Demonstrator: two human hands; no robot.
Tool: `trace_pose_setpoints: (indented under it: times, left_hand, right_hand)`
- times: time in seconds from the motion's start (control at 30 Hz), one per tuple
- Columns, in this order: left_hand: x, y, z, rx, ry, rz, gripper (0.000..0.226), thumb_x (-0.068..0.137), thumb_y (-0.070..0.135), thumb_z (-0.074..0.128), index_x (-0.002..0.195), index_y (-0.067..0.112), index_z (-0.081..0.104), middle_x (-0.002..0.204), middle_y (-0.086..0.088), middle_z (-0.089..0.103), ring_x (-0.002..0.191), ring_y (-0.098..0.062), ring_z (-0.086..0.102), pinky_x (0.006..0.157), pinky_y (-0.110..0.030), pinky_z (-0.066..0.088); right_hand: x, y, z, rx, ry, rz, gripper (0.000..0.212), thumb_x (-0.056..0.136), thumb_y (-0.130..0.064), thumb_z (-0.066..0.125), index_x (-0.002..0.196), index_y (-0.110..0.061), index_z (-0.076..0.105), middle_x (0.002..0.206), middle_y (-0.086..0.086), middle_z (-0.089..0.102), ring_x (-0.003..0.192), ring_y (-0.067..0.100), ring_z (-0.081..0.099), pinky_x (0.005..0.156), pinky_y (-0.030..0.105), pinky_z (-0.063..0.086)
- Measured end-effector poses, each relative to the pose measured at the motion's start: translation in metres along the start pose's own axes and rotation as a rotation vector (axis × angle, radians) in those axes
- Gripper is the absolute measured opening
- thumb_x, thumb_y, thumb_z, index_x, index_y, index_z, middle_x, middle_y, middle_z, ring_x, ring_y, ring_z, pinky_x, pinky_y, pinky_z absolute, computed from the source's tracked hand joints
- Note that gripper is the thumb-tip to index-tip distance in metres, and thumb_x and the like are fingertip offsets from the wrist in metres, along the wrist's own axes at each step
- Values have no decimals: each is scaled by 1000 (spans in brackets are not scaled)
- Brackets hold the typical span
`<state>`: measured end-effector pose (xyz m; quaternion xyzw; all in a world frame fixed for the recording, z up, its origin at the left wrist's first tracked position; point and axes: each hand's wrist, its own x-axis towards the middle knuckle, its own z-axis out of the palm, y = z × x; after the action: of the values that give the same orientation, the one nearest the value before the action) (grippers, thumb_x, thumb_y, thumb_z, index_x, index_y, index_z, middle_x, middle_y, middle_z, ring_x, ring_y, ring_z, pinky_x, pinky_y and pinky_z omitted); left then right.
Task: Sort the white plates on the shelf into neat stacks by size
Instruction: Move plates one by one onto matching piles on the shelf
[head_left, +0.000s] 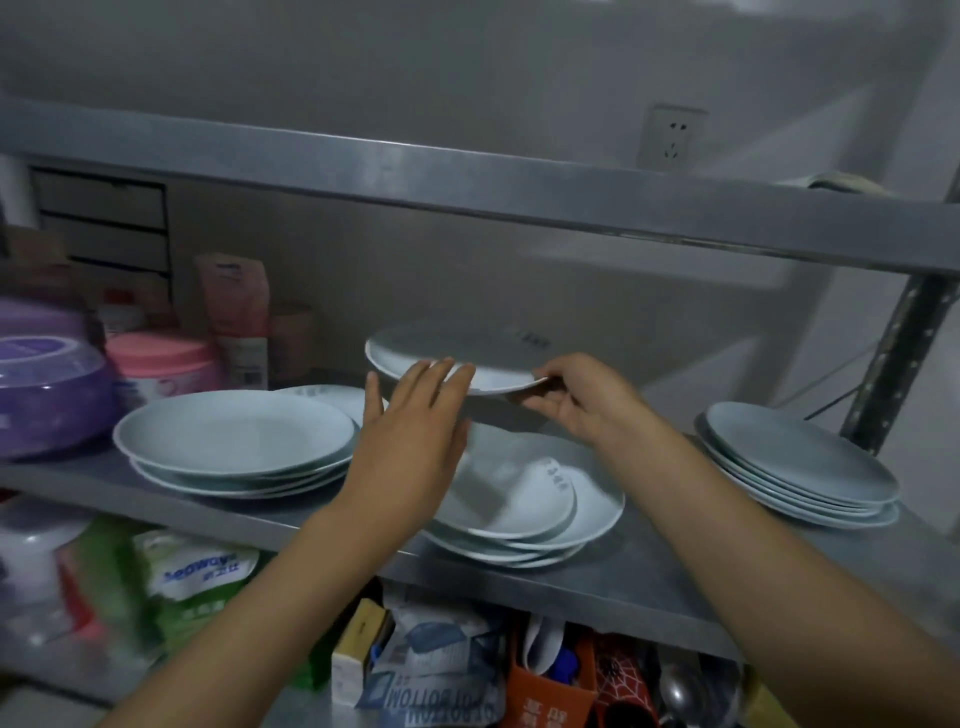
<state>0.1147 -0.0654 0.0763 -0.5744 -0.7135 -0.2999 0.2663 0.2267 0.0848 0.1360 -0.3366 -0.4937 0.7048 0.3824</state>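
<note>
A white plate (467, 353) hangs in the air above the metal shelf (649, 566). My right hand (576, 400) pinches its right rim. My left hand (415, 426) reaches toward its near edge with straight fingers, their tips at or just under the rim. Below the raised plate lies an untidy stack of white plates (545, 504), partly hidden by my left hand. A stack of larger plates (234, 441) sits on the left, with another plate (332, 395) showing behind it. A third stack (800, 467) sits on the right.
Purple tubs (47, 395), a pink-lidded jar (161, 364) and a pink pouch (236, 312) crowd the shelf's left end. An upper shelf (519, 192) runs close overhead. A perforated post (904, 353) stands at the right. Packets and bags fill the level below.
</note>
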Motion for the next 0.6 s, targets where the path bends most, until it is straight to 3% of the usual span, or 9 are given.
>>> trace_pose_setpoints:
  times: [0.13,0.2,0.27,0.33,0.4,0.5,0.6]
  left_hand:
    - [-5,-22,-10,116,38,-34,31,83,9,67,112,18,62,107,-2,64,111,-29,56,107,-63,27]
    - [-6,-34,-14,184,38,-45,35,69,4,76,99,19,67,92,-1,68,94,-29,62,105,-61,31]
    - [-10,-46,-18,228,23,-37,39,56,0,78,89,18,69,82,-2,69,80,-30,65,101,-55,38]
    - [-16,-54,-24,252,15,-43,37,48,-3,77,78,17,68,72,-1,67,67,-27,62,76,-37,49]
    - [-21,-57,-31,274,-5,-70,36,42,-4,77,68,17,63,61,0,60,54,-24,56,49,-25,32]
    - [-23,-66,-33,304,-42,-77,37,36,-6,78,58,16,57,51,-1,55,43,-24,51,43,-23,22]
    - [-26,-77,-31,357,-57,-76,39,29,-4,80,51,16,54,43,0,51,36,-24,47,46,-22,25]
  right_hand:
    - [-7,9,29,-25,-108,36,23,88,13,42,108,6,51,100,23,59,57,27,69,44,32,56]
    - [-9,16,43,-13,-148,52,25,88,13,43,110,6,51,103,24,57,62,29,70,45,35,57]
    - [-8,23,55,-35,-188,36,23,88,10,48,110,5,52,104,24,55,79,33,68,57,43,60]
    - [-4,29,63,-135,-220,-4,19,89,2,56,108,5,58,104,24,58,92,35,64,79,50,58]
    - [-2,33,68,-243,-245,-44,19,91,-9,61,105,5,63,99,22,65,89,32,66,81,49,58]
    - [4,39,75,-421,-170,-109,28,96,-25,56,99,2,63,85,17,64,76,29,66,62,38,60]
    - [21,48,74,-584,10,-242,30,94,-35,55,78,-10,58,76,12,58,70,26,61,73,46,56]
